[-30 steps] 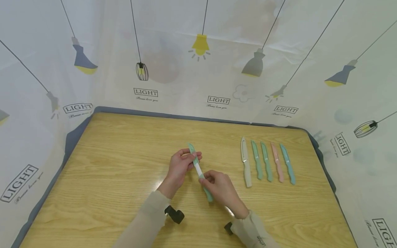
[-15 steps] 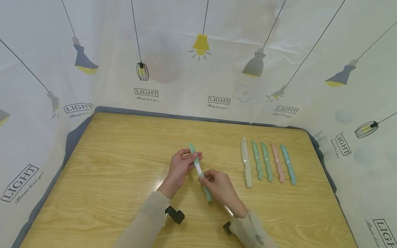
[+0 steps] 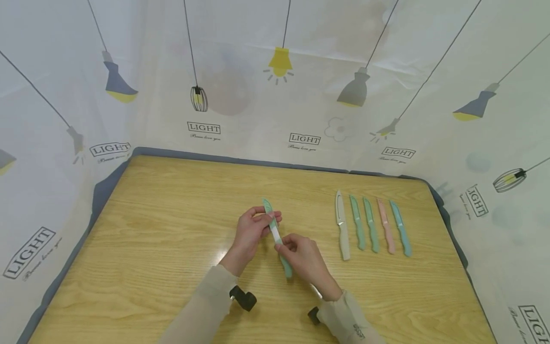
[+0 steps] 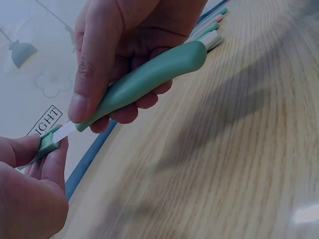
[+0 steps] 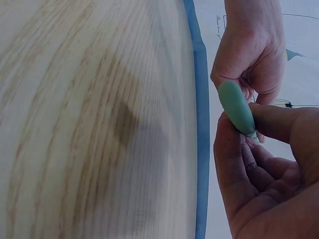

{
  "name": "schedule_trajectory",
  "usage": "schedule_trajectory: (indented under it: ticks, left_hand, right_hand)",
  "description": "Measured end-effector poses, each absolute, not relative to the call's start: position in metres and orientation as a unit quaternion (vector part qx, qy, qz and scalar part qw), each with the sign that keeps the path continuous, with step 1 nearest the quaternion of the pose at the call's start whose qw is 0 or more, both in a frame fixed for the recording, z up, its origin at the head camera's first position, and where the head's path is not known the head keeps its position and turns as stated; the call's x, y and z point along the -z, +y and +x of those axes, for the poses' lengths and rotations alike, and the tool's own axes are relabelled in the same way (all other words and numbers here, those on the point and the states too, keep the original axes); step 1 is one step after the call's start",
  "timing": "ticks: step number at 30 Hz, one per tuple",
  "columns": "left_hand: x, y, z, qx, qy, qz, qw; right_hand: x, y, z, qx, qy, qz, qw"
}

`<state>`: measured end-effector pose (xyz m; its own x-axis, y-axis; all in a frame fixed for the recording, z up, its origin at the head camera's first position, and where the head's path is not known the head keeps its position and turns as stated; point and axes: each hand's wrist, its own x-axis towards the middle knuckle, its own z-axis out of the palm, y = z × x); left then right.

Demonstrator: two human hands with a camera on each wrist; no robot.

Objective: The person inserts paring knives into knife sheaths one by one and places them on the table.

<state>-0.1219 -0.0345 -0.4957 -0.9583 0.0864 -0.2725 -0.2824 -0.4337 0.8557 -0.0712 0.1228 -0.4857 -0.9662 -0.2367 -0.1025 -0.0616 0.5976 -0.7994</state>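
My left hand (image 3: 251,228) pinches the green sheath (image 4: 47,143) of a small knife between thumb and fingers. The green knife handle (image 4: 144,79) is held by my right hand (image 3: 306,260), thumb along its front end. A short stretch of white blade (image 4: 64,131) shows between sheath and handle, the rest of it inside the sheath. Both hands hold the knife above the middle of the table, its tip pointing away from me. In the right wrist view the handle's butt (image 5: 234,102) faces the camera, with the left hand (image 5: 254,50) beyond it.
On the right of the wooden table (image 3: 163,229) several knives lie in a row: a large cream knife (image 3: 342,227), two green ones, a pink knife (image 3: 386,227) and a blue knife (image 3: 401,229). A lamp-printed white curtain (image 3: 240,110) surrounds the table's far and side edges.
The exposed stretch of blade looks slightly shorter, as the handle's butt has shifted a little toward the sheath. The left hand and the row of knives stay put.
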Motion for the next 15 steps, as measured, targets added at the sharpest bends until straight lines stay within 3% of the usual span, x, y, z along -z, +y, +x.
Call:
schedule_trajectory:
  ticks: [15]
  left_hand:
    - [0.4945, -0.0341, -0.1204, -0.839, 0.523, -0.093, 0.117]
  right_hand:
    - [0.4865, 0.1199, -0.0741, 0.449, 0.886, -0.076, 0.084]
